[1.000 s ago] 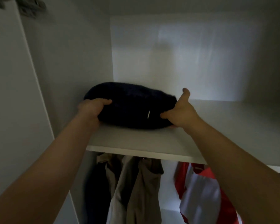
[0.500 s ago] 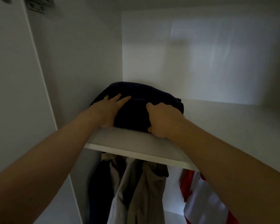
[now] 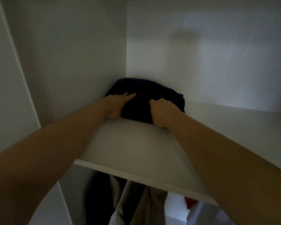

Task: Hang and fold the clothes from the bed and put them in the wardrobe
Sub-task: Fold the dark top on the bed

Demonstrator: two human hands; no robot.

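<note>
A folded dark navy garment (image 3: 141, 93) lies on the white upper wardrobe shelf (image 3: 136, 143), deep in the back left corner against the side wall. My left hand (image 3: 118, 104) rests flat on its left top, fingers straight and pointing right. My right hand (image 3: 162, 112) presses against the garment's front right side with its fingers curled into a fist; whether it pinches any cloth is not visible. Both forearms reach in over the shelf's front edge.
Below the shelf hang several garments: a dark one (image 3: 96, 200), beige ones (image 3: 136, 203) and a red-and-white one (image 3: 199, 211). The wardrobe's left wall (image 3: 71, 62) and back panel (image 3: 201, 54) close in the corner. The shelf stretches on to the right (image 3: 234, 127).
The garment has slid deeper along the shelf into the back left corner. Both hands followed it, moving from gripping its ends to pressing on its top and front.
</note>
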